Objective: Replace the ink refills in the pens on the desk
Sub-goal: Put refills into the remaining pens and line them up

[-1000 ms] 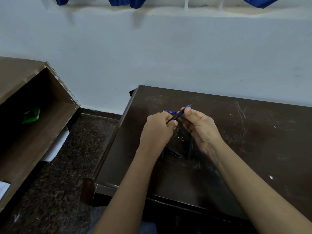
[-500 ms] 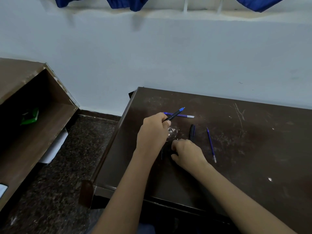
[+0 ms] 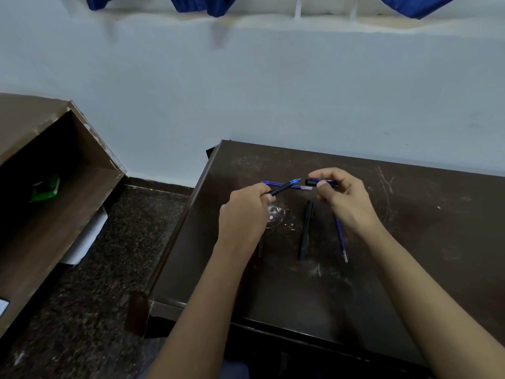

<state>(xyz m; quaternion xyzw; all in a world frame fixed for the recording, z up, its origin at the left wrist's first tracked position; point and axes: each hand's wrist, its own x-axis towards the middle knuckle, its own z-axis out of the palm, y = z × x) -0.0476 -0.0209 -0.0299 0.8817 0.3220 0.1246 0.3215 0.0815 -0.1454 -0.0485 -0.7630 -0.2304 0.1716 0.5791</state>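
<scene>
My left hand (image 3: 246, 212) grips a black pen (image 3: 284, 187) with a blue tip that points up and to the right. My right hand (image 3: 344, 198) pinches a dark pen cap (image 3: 318, 182) just to the right of that tip, a small gap between them. On the dark desk (image 3: 355, 291) a blue refill (image 3: 276, 184) lies flat behind the held pen. A black pen (image 3: 305, 231) lies lengthwise between my hands. A second blue refill (image 3: 341, 239) lies right of it, partly under my right hand. Another dark piece (image 3: 261, 247) shows below my left wrist.
The desk's left edge (image 3: 177, 242) drops to a speckled floor (image 3: 95, 283). A brown open shelf (image 3: 41, 203) stands at the left with a green packet (image 3: 45, 187) inside. A pale wall (image 3: 246, 91) rises behind the desk.
My right hand went down to the desk beside the black pen, then rose holding the dark cap next to the pen's tip. My left hand kept holding the pen.
</scene>
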